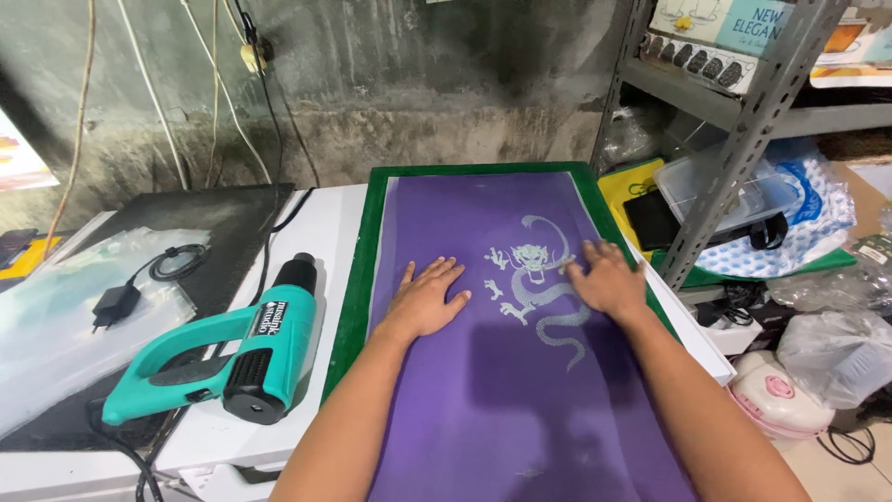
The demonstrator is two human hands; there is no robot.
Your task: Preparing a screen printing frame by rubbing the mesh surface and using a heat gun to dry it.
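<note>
Pressing flat on a purple screen-printing mesh point(520, 372), both hands lie palm-down with the fingers spread and pointing toward the top of the frame; neither grasps anything. The left hand point(426, 299) rests left of centre, and the right hand point(606, 277) sits slightly higher and further right. Between them lies the pale dragon stencil point(539, 293), its long axis running from upper centre down toward the lower right, roughly parallel to the forearms. The right hand is the nearer of the two: its fingertips point(578, 270) touch the dragon's right edge, while the left hand lies just beside the design, a narrow strip of bare purple mesh between its fingers and the small side marks. The mesh is stretched in a green frame point(358, 279) that runs from the upper centre down to the bottom of the picture and rests on a white table point(325, 223).

At lower left, well apart from the left hand, a teal heat gun point(237, 358) lies on its side on the table. A black plug adapter with a coiled cable point(116, 302) sits on clear plastic at far left. A metal shelf rack point(743, 139) stands at upper right, with bags and a clear tub in it.
</note>
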